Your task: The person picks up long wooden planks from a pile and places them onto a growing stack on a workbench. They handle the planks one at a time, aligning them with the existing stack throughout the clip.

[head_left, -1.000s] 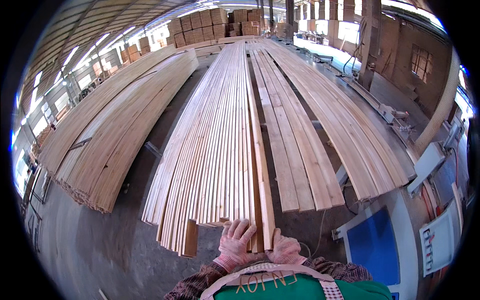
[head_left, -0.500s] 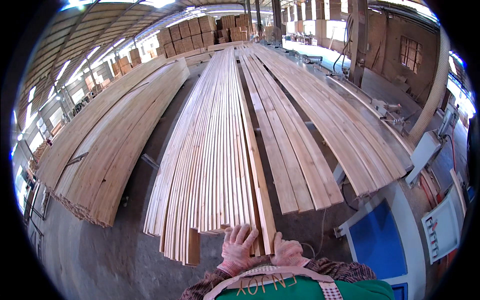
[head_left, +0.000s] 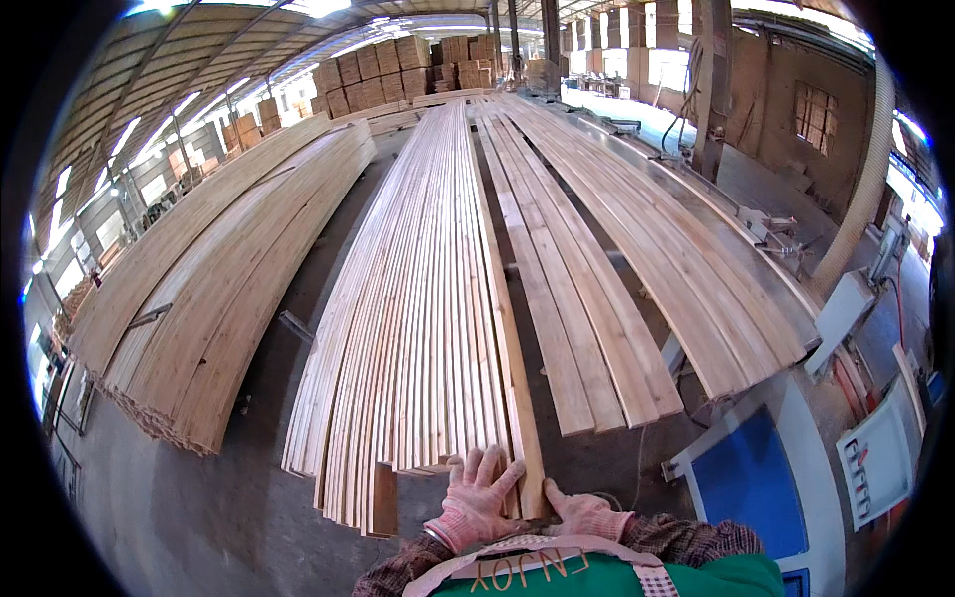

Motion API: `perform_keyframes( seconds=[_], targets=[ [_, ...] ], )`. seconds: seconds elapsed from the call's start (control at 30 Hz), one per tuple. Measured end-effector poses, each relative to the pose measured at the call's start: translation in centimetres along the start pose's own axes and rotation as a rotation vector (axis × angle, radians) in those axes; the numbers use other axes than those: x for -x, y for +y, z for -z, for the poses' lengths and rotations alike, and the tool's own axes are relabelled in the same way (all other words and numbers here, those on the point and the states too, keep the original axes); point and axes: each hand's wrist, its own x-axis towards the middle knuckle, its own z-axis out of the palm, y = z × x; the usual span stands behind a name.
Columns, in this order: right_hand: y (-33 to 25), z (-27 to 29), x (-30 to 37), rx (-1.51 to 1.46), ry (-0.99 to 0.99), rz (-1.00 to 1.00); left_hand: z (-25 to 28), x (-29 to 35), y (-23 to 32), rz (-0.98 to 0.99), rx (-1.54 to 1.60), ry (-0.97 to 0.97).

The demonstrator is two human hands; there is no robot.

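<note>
A long row of light wooden boards [head_left: 408, 298] stands on edge, packed side by side, running away from me. My left hand [head_left: 477, 502], in a pinkish work glove, has its fingers spread over the near ends at the row's right side. The rightmost board [head_left: 512, 378] lies against the row, its near end between my two hands. My right hand [head_left: 589, 515], gloved alike, is at the right side of that board's end with its thumb stretched out toward it; its lower fingers are partly hidden. One thicker board end [head_left: 383, 502] juts toward me left of my left hand.
Flat boards [head_left: 587, 348] lie to the right, with another group [head_left: 696, 298] beyond them. A large stack of planks [head_left: 209, 328] stands at left. A blue-and-white machine cabinet [head_left: 751, 483] is at near right. Bundled timber [head_left: 373, 75] is piled at the back.
The gap between the rightmost board and the row has narrowed. My left fingers have spread wider, and my right hand has shifted slightly right with its thumb more extended.
</note>
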Motion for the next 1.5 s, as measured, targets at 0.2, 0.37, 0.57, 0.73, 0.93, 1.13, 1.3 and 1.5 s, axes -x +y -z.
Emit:
perform_keyframes(
  seconds=[0.2, 0.37, 0.57, 0.73, 0.93, 1.13, 1.3, 1.5],
  targets=[
    [2.0, -1.1, -0.2, -0.234, 0.057, 0.119, 0.5, -0.3, -0.6, -0.050, 0.026, -0.074],
    [2.9, -2.0, -1.1, -0.234, 0.055, 0.159, 0.0, -0.4, -0.3, -0.033, 0.060, -0.097],
    [3.3, -2.2, -1.1, -0.456, 0.143, 0.255, -0.7, -0.5, 0.4, -0.022, 0.037, 0.016],
    [3.6, 0.1, -2.4, -0.937, 0.224, 0.293, -1.4, -0.2, 0.3, -0.044, 0.024, 0.134],
    [5.3, 0.9, -6.1, -1.709, 0.348, 0.203, -1.2, 0.0, 2.0, 0.003, 0.002, 0.189],
    [4.6, 0.3, -11.5, -1.904, 0.466, 0.174, -0.6, 0.1, 2.4, 0.016, -0.043, 0.227],
    [3.0, 1.6, -13.2, -1.742, 0.742, 0.030, -0.1, 0.5, 2.2, 0.033, 0.033, 0.291],
    [10.5, -1.8, -17.6, -1.035, 0.903, 0.211, -0.1, 0.3, 2.3, 0.011, 0.066, 0.501]
  ],
)
